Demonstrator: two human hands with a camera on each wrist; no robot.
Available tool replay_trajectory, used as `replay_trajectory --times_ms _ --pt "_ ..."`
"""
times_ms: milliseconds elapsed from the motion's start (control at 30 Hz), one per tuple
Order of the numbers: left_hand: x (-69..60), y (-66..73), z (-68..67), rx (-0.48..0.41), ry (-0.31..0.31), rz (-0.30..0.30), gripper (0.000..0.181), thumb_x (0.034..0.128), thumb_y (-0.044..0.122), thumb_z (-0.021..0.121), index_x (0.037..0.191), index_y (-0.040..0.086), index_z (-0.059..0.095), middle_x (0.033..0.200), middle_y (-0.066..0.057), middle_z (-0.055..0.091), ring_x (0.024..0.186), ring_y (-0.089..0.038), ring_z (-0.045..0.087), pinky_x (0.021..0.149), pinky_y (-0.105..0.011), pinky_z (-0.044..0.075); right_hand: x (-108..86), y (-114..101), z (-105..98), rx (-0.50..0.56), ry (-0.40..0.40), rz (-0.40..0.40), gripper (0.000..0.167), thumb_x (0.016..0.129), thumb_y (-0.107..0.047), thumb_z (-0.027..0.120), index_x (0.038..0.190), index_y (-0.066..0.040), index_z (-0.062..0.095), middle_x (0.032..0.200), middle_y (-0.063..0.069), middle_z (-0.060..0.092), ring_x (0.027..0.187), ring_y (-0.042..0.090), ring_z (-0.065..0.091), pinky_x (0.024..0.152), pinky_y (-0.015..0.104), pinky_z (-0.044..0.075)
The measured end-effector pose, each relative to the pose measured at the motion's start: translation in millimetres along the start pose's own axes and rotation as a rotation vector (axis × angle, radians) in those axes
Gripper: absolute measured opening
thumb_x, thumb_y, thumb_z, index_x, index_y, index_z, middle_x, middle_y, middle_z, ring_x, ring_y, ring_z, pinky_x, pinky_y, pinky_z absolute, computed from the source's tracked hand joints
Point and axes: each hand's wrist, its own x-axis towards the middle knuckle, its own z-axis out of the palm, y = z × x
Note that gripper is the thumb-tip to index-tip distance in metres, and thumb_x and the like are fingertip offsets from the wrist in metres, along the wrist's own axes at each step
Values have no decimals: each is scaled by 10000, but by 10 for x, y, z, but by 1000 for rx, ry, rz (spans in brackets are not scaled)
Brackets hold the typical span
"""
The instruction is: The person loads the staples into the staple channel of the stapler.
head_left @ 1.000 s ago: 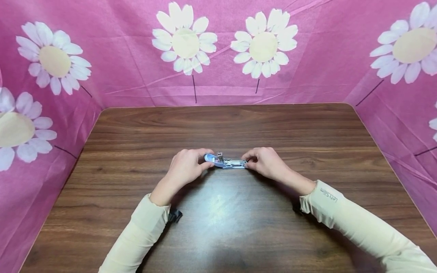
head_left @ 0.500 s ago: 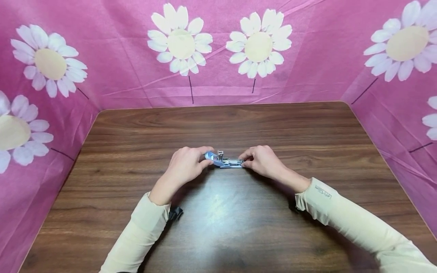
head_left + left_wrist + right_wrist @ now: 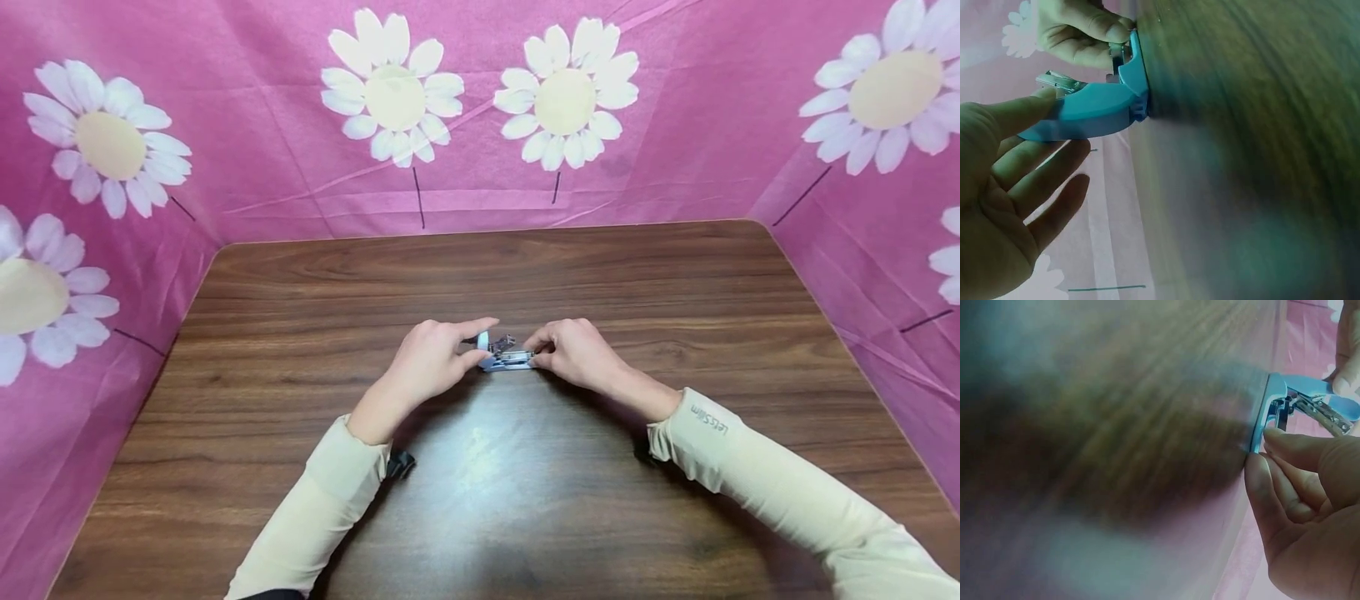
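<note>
A light blue stapler [image 3: 512, 364] sits on the wooden table with its top arm swung up and its metal parts exposed. My left hand [image 3: 429, 362] pinches the top arm [image 3: 1094, 109] between thumb and fingers, its other fingers spread below in the left wrist view. At the base's opposite end, my right hand [image 3: 581, 354] grips the tip with thumb and fingertips. The metal magazine [image 3: 1322, 414] slants between the raised arm and the base in the right wrist view. My right fingertips hide the end of the base.
The brown wood-grain table [image 3: 480, 275] spreads around both hands. Pink cloth [image 3: 262, 125] with white daisies hangs behind it and along both sides. Each wrist bears a dark strap or mount near the cream sleeve [image 3: 337, 475].
My left hand has moved right with the stapler's top arm, which has swung from lying back to standing more upright. The right hand has stayed nearly in place on the base.
</note>
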Motion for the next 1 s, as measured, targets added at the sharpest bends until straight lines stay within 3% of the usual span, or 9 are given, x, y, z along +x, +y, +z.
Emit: replay_trajectory --times_ms 167,333,467,633,733,900,1000 --pt "74 8 72 -90 -19 19 456 918 335 755 1350 211 676 643 52 579 489 -46 285 505 -234 331 5 21 -10 4 -18 21 143 814 -124 801 950 -164 816 863 -38 785 784 108 684 751 367 525" --pt "96 -10 133 -128 -50 -61 404 899 392 763 1269 232 732 875 18 768 516 -51 335 519 -223 346 12 22 6 28 -33 37 151 806 -134 803 957 -145 812 834 -36 780 761 78 680 748 349 537" --pt "119 29 144 -71 -62 -80 399 889 413 767 1253 253 739 936 -2 790 541 -89 372 543 -258 388 27 20 15 26 -33 25 161 804 -142 803 965 -141 809 834 -38 780 771 84 687 754 351 539" --pt "184 105 179 77 -89 -81 382 881 503 741 1237 365 735 958 17 782 641 -158 552 553 -347 465 36 33 19 27 -23 17 139 788 -135 805 926 -154 804 814 -56 770 746 70 665 733 342 533" --pt "218 133 222 133 -121 -89 392 881 544 720 1246 401 720 982 13 783 664 -169 595 521 -357 451 43 28 18 11 -15 8 95 777 -145 804 868 -171 790 784 -69 746 712 59 629 713 337 521" --pt "263 183 235 156 -155 -90 413 886 545 710 1266 384 710 1052 3 784 666 -142 589 500 -330 418 47 14 5 -33 10 -14 65 764 -140 793 806 -179 764 740 -72 703 688 70 597 695 342 510" --pt "287 200 236 147 -161 -72 426 890 526 714 1277 348 710 1103 -4 778 698 -157 632 533 -356 475 46 20 -4 -42 19 -15 65 759 -134 791 791 -178 756 720 -77 688 672 69 585 679 336 503"
